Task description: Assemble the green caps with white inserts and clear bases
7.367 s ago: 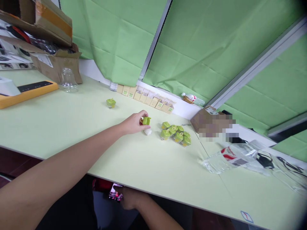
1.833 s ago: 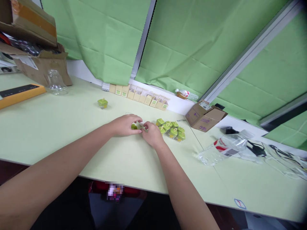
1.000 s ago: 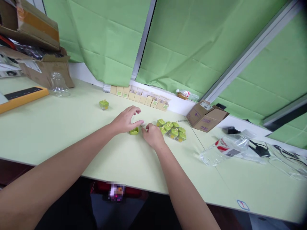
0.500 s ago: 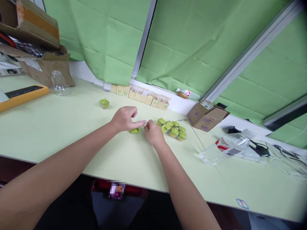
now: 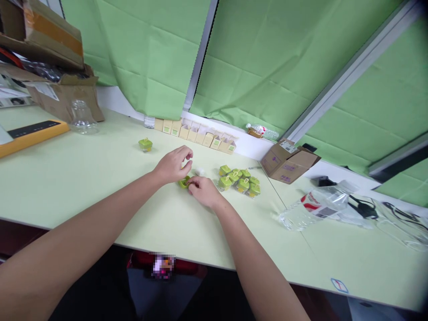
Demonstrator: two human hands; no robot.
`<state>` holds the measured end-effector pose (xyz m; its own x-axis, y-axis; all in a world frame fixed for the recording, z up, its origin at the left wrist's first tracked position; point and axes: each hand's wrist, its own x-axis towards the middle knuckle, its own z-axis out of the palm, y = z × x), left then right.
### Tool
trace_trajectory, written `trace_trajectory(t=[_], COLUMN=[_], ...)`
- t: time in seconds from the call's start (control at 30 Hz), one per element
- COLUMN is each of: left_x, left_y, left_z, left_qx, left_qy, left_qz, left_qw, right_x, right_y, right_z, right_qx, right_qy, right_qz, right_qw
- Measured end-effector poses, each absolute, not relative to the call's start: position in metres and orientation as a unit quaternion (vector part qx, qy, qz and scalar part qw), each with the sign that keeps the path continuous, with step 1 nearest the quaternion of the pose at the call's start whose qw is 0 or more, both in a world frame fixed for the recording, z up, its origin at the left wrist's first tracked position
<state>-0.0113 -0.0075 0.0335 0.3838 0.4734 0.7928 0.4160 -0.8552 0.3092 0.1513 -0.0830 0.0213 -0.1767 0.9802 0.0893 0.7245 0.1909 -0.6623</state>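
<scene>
A green lid [image 5: 182, 183] lies on the table, partly covered by my hands. The fingers of my right hand [image 5: 203, 191] are pinched together at its right side; whatever they hold is hidden. Just above and left of the lid is my left hand [image 5: 174, 166], holding nothing, fingers curled and thumb apart from them. Behind the right hand rests a small whitish clear piece [image 5: 199, 171], its kind unclear. Several small clear containers with green lids [image 5: 243, 184] are grouped to the right. A single similar container [image 5: 145, 144] stands farther back on the left.
Small cardboard boxes [image 5: 200, 134] line the table's back edge. A carton [image 5: 288, 161] and a large plastic bottle [image 5: 314, 205] are on the right. At left are a clear bottle top [image 5: 82, 117], stacked cartons [image 5: 67, 91] and a yellow-edged device [image 5: 36, 136].
My right hand has moved left, away from the left thumb, to the green lid. My left thumb has drawn back toward its fingers. The whitish piece is now uncovered.
</scene>
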Motion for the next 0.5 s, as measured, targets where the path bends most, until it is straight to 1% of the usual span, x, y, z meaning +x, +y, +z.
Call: trace_trajectory(t=[0.1,0.23,0.4,0.5], left_x=[-0.015,-0.0208,-0.0193,-0.0137], left_y=[-0.0048,-0.0017,-0.0037,-0.006], left_z=[0.0365,0.0378,0.0378,0.0343], left_qx=[0.833,0.829,0.811,0.815], left_qy=[0.236,0.251,0.297,0.301], left_qz=[0.494,0.481,0.481,0.47], left_qw=[0.08,0.133,0.148,0.158], right_x=[0.1519,0.1544,0.1572,0.158], right_y=[-0.0815,-0.0778,-0.0754,-0.0772], right_z=[0.0221,0.0221,0.0238,0.0269], right_qx=[-0.602,-0.607,-0.599,-0.597], right_qy=[-0.709,-0.666,-0.618,-0.604], right_qz=[0.238,0.229,0.196,0.153], right_qw=[0.28,0.367,0.471,0.505])
